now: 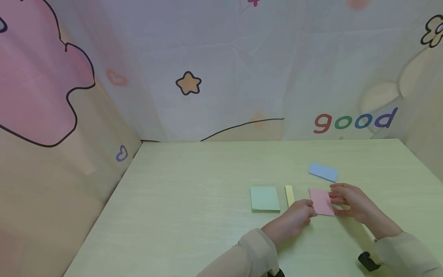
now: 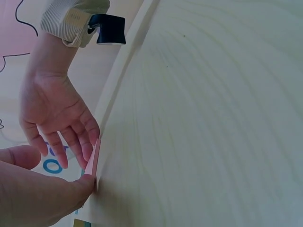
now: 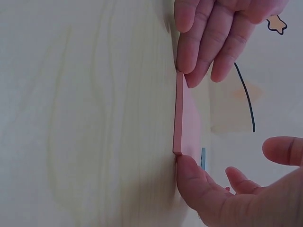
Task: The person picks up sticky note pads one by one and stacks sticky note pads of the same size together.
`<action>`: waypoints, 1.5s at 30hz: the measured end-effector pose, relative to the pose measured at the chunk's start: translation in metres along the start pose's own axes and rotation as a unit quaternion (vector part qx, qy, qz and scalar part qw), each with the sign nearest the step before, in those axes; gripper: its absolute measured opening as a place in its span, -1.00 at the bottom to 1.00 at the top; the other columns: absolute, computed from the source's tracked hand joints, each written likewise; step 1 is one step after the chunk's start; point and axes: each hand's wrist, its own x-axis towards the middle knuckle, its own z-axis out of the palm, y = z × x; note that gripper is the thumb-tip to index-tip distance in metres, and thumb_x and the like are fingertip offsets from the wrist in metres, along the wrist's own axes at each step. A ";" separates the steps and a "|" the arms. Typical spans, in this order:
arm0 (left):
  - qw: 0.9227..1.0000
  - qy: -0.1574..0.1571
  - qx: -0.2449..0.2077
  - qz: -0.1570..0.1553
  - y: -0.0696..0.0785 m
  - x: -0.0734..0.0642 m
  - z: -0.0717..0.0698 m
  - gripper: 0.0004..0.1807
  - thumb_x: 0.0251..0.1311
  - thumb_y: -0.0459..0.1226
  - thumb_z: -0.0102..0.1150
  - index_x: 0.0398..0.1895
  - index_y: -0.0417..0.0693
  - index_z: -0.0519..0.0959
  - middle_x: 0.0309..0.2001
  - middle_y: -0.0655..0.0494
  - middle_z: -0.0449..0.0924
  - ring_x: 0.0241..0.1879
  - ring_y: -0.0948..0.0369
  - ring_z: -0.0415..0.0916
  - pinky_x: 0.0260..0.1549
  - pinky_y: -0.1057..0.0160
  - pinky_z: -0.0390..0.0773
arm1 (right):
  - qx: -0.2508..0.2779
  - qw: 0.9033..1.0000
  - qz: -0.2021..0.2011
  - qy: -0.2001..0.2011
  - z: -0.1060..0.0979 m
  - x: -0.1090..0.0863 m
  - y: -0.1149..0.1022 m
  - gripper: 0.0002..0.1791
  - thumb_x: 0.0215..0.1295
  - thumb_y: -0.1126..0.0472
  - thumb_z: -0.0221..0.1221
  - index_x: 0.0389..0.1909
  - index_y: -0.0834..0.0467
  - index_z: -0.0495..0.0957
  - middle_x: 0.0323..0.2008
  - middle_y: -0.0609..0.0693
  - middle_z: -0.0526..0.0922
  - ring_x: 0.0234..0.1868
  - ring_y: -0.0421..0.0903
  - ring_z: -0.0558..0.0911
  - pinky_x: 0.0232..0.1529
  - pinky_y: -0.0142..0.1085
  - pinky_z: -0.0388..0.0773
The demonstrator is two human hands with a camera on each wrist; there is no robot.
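Note:
A pink pad of sticky notes (image 1: 321, 202) lies on the table between the two hands. My left hand (image 1: 297, 218) has its fingertips at the pad's left edge, near the front corner. On the opposite side my right hand (image 1: 356, 204) holds its fingers spread, with the tips at the right edge. In the right wrist view the thin side of the pink pad (image 3: 178, 113) spans between straight left fingers (image 3: 189, 54) and a fingertip of the right hand (image 3: 208, 194). The pad looks slightly tilted in the left wrist view.
A blue pad (image 1: 323, 172) lies behind the pink one. To the left are a narrow yellow pad (image 1: 289, 195), partly behind the left hand, and a square green pad (image 1: 265, 199). A printed cloth (image 1: 225, 84) stands along the back of the table (image 1: 173, 215).

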 end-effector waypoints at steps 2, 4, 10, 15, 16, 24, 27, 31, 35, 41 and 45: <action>1.000 0.005 0.007 0.007 0.000 0.000 0.000 -0.57 -0.01 -0.57 -0.07 0.03 -0.39 0.36 0.02 -0.13 0.41 0.08 0.00 0.33 0.13 -0.05 0.23 | 0.000 1.000 0.001 -0.002 0.001 0.000 -0.001 -0.32 0.33 0.01 -0.22 0.25 0.41 -0.12 -0.05 0.10 0.41 -0.25 -0.24 0.48 -0.17 -0.19 0.53; 1.000 0.006 0.016 0.013 0.001 -0.001 0.000 -0.55 -0.02 -0.56 -0.06 0.04 -0.38 0.36 0.04 -0.12 0.41 0.10 0.01 0.31 0.12 -0.05 0.24 | 0.000 1.000 0.002 -0.002 0.001 0.000 -0.002 -0.33 0.33 0.01 -0.22 0.25 0.41 -0.11 -0.10 0.03 0.43 -0.25 -0.23 0.48 -0.18 -0.20 0.53; 0.999 0.008 0.042 0.017 0.003 -0.003 0.000 -0.55 -0.02 -0.53 -0.05 0.04 -0.31 0.37 0.08 -0.10 0.39 0.14 0.02 0.29 0.12 -0.02 0.26 | -0.008 1.000 -0.004 -0.005 0.003 0.001 -0.004 -0.36 0.34 0.02 -0.22 0.23 0.42 -0.08 -0.13 0.01 0.43 -0.25 -0.22 0.48 -0.19 -0.20 0.53; 0.998 0.016 0.051 0.023 0.003 -0.003 -0.001 -0.56 -0.02 -0.52 -0.04 0.02 -0.25 0.39 0.08 -0.08 0.39 0.13 0.03 0.30 0.10 -0.01 0.28 | -0.012 1.000 -0.010 -0.008 0.005 0.002 -0.005 -0.37 0.34 0.03 -0.23 0.22 0.42 -0.07 -0.12 0.01 0.42 -0.25 -0.22 0.47 -0.19 -0.20 0.53; 0.998 0.017 0.053 0.025 0.003 -0.003 -0.001 -0.56 -0.03 -0.52 -0.04 0.02 -0.25 0.39 0.08 -0.09 0.40 0.12 0.03 0.30 0.10 -0.01 0.28 | -0.014 1.000 -0.010 -0.007 0.005 0.002 -0.005 -0.37 0.34 0.03 -0.23 0.22 0.42 -0.06 -0.11 0.03 0.41 -0.24 -0.21 0.46 -0.19 -0.20 0.53; 0.997 0.023 0.075 0.028 0.004 -0.002 -0.002 -0.57 -0.03 -0.50 -0.01 0.02 -0.22 0.40 0.07 -0.07 0.41 0.11 0.04 0.31 0.10 0.00 0.28 | -0.014 1.000 -0.015 -0.010 0.007 0.004 -0.006 -0.37 0.34 0.02 -0.23 0.22 0.41 -0.06 -0.07 0.07 0.38 -0.22 -0.20 0.46 -0.18 -0.19 0.53; 0.996 0.026 0.080 0.028 0.005 -0.002 -0.003 -0.56 -0.02 -0.49 -0.01 0.02 -0.21 0.39 0.08 -0.06 0.40 0.13 0.05 0.30 0.11 0.00 0.27 | -0.014 1.000 -0.017 -0.010 0.007 0.005 -0.006 -0.36 0.33 0.02 -0.22 0.23 0.41 -0.07 -0.04 0.10 0.38 -0.22 -0.20 0.46 -0.18 -0.19 0.53; 0.996 0.028 0.085 0.028 0.004 -0.001 -0.003 -0.56 -0.02 -0.49 0.00 0.02 -0.19 0.39 0.08 -0.05 0.40 0.13 0.05 0.30 0.11 0.01 0.27 | -0.010 1.000 -0.017 -0.010 0.007 0.007 -0.006 -0.36 0.33 0.03 -0.22 0.24 0.41 -0.08 -0.07 0.06 0.40 -0.23 -0.21 0.46 -0.18 -0.19 0.53; 0.996 0.031 0.084 0.029 0.004 0.000 -0.003 -0.56 -0.02 -0.49 0.01 0.02 -0.19 0.39 0.08 -0.04 0.41 0.14 0.06 0.30 0.12 0.01 0.26 | -0.003 1.000 -0.015 -0.009 0.007 0.009 -0.006 -0.36 0.32 0.03 -0.21 0.23 0.40 -0.06 -0.15 -0.04 0.44 -0.25 -0.22 0.47 -0.19 -0.20 0.53; 0.996 0.036 0.082 0.031 0.004 0.000 -0.003 -0.56 -0.03 -0.49 0.02 0.03 -0.19 0.39 0.07 -0.04 0.41 0.12 0.05 0.31 0.12 0.01 0.25 | -0.003 1.000 -0.011 -0.013 0.007 0.009 -0.008 -0.36 0.32 0.03 -0.20 0.23 0.40 -0.06 -0.15 -0.03 0.44 -0.26 -0.22 0.48 -0.19 -0.20 0.53; 0.995 0.039 0.086 0.026 0.004 -0.002 -0.003 -0.56 -0.03 -0.48 0.02 0.01 -0.16 0.40 0.06 -0.04 0.42 0.11 0.05 0.32 0.11 0.00 0.26 | -0.022 1.000 -0.013 -0.016 0.005 0.007 -0.011 -0.36 0.32 0.04 -0.21 0.23 0.42 -0.08 -0.10 0.06 0.40 -0.24 -0.20 0.46 -0.18 -0.20 0.53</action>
